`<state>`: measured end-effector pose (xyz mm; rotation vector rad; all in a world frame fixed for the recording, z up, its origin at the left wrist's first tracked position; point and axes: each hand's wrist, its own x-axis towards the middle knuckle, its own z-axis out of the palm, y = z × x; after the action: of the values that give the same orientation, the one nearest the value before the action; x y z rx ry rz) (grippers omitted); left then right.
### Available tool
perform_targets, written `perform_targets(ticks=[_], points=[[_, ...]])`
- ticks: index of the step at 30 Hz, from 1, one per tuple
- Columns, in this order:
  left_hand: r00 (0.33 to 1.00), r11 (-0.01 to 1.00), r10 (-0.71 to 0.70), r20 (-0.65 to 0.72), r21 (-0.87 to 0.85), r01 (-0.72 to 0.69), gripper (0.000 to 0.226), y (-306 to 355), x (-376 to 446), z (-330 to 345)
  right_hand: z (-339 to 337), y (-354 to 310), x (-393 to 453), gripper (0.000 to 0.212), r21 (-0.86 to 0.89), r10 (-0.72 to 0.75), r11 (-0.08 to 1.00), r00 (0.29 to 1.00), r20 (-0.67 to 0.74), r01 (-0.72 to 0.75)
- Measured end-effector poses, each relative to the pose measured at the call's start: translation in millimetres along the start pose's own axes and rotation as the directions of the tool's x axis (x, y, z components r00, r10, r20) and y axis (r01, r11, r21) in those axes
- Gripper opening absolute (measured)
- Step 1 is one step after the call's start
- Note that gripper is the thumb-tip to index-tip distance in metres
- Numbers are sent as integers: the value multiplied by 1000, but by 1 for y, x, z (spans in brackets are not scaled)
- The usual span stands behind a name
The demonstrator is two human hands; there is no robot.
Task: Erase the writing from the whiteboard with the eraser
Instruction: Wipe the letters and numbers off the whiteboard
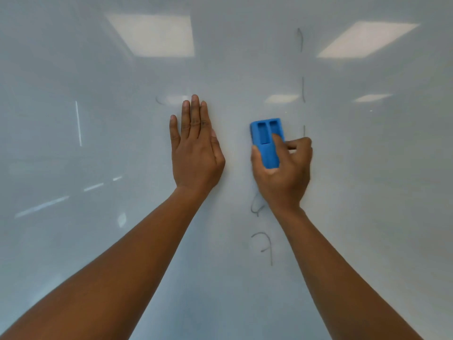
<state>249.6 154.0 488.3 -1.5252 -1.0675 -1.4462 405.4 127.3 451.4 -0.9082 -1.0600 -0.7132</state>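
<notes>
A glossy whiteboard (98, 241) fills the whole view. My right hand (284, 173) grips a blue eraser (267, 141) and holds it against the board near the middle. My left hand (196, 148) rests flat on the board to the left of the eraser, fingers straight and together. Faint grey marker strokes remain: a curved mark (263, 244) below my right wrist, a squiggle (256, 204) beside that wrist, short vertical lines (303, 89) above and right of the eraser, and a small arc (160, 101) above my left hand.
Ceiling light panels (157, 35) and other room lights reflect in the board's surface. Nothing else stands in front of the board; its edges are out of view.
</notes>
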Motion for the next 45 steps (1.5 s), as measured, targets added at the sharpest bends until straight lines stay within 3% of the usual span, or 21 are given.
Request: perform_targets(ticks=[2,4,8,12,16,21,24,29,33,39,45], points=[[1000,1000,10,1,6,-10,57,2,-3,2,-1,7,18,49,31,108,994,993,-38,-107],[1000,1000,8,4,4,-8,57,2,-5,3,3,2,34,49,47,119,992,991,-54,-117],[1000,1000,-2,-4,4,2,57,4,-7,2,11,-18,20,48,3,-24,1000,1000,10,24],[1000,1000,16,1,-2,-16,57,4,-18,1,-3,-8,-55,46,18,-99,995,988,116,98],[1000,1000,21,16,1,-21,56,1,-26,0,-25,23,-96,49,-1,18,1000,995,101,-18],[1000,1000,2,15,-4,-2,56,5,-29,1,-22,25,-41,47,42,140,989,990,-21,-139],[1000,1000,-16,7,0,16,56,8,-32,2,-15,8,-34,47,32,68,997,997,45,-69],[1000,1000,-10,6,1,10,56,7,-42,3,-26,10,-123,49,15,-65,998,973,221,63],[1000,1000,19,20,10,-20,55,4,-56,3,-44,40,-157,48,5,-15,1000,984,178,14],[1000,1000,0,28,29,-1,55,7,-60,4,-36,43,-112,51,58,105,993,994,24,-106],[1000,999,-6,23,33,5,55,10,-63,5,-36,28,-148,48,19,-51,999,981,190,49]])
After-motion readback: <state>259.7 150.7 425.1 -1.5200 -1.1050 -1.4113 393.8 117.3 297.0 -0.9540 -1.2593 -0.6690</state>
